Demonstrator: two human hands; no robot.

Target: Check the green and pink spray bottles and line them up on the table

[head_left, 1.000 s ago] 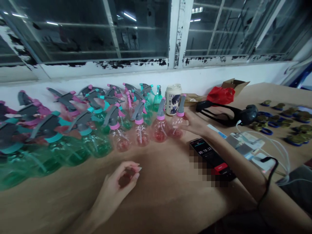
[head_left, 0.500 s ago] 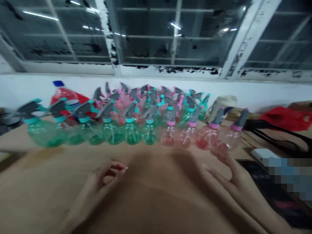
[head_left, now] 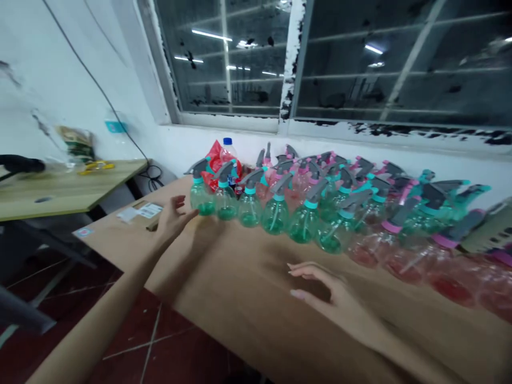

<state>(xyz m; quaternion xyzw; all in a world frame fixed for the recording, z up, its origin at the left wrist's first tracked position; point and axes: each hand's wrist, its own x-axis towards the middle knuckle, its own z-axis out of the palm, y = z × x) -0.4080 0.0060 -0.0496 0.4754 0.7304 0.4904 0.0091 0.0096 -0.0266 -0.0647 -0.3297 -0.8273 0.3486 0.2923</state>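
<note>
A long row of spray bottles stands on the brown table (head_left: 248, 298) under the window. The green ones with teal collars (head_left: 276, 213) are on the left and the pink ones (head_left: 400, 250) on the right, several deep. My left hand (head_left: 173, 216) reaches out with fingers spread and touches the leftmost green bottle (head_left: 200, 194) at the table's left end, holding nothing. My right hand (head_left: 328, 290) hovers open just above the table in front of the row, fingers slightly curled, with nothing in it.
A red bag and a clear bottle with a blue cap (head_left: 226, 152) stand behind the row's left end. Paper labels (head_left: 140, 212) lie near the table's left corner. A second wooden table (head_left: 52, 189) stands to the left, across a gap of red tiled floor.
The view has swung left, so the phone and the items on the right are out of sight. My left hand has stretched out to the leftmost green bottle. My right hand has left the pink bottle.
</note>
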